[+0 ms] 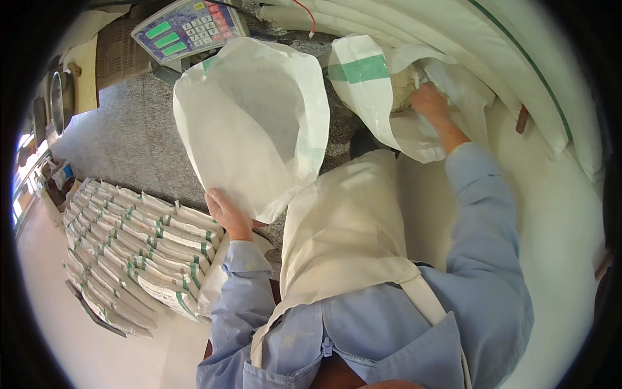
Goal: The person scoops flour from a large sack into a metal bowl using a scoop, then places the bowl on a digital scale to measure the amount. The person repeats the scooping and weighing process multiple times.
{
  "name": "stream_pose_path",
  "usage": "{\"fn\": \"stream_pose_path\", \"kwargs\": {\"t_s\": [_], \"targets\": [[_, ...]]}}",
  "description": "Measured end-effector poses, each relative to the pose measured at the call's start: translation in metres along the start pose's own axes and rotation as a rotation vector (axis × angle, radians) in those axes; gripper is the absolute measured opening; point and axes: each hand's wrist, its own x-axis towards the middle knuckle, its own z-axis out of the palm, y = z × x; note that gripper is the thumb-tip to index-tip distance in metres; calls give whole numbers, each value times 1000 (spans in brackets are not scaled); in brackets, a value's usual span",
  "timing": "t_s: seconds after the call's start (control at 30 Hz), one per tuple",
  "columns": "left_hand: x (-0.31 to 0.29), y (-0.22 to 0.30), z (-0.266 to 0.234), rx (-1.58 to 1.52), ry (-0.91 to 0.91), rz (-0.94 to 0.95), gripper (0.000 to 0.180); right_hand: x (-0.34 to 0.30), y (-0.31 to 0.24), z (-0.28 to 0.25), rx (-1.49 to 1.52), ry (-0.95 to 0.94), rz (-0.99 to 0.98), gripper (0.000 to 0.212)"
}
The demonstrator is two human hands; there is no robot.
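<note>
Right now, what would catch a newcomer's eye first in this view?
The large open white bag near the centre, with the left hand at its lower edge. To its right, the right hand reaches into a second white bag. At lower left lie rows of green-banded white packets.

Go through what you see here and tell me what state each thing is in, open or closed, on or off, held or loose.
Left hand: gripping the middle bag's lower edge.
Middle white bag: mouth wide open, held.
Right hand: reaching into the right bag; fingertips hidden.
Right bag: open, pale contents showing.
Scale: green display windows look lit.
White packets: packed in tight rows.
Apron: worn.
</note>
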Motion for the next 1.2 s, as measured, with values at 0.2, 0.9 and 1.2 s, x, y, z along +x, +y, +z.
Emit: {"fn": "stream_pose_path", "kwargs": {"t_s": [0.2,0.9,1.2], "targets": [[0,5,1,72,-40,6,33,6,-32,23,95,-136,-21,29],[-3,13,8,-5,-44,18,33,-48,-20,-67,-31,59,-117,38],[-12,20,14,-104,49,-9,29,23,-1,22,136,-131,139,42]]}}
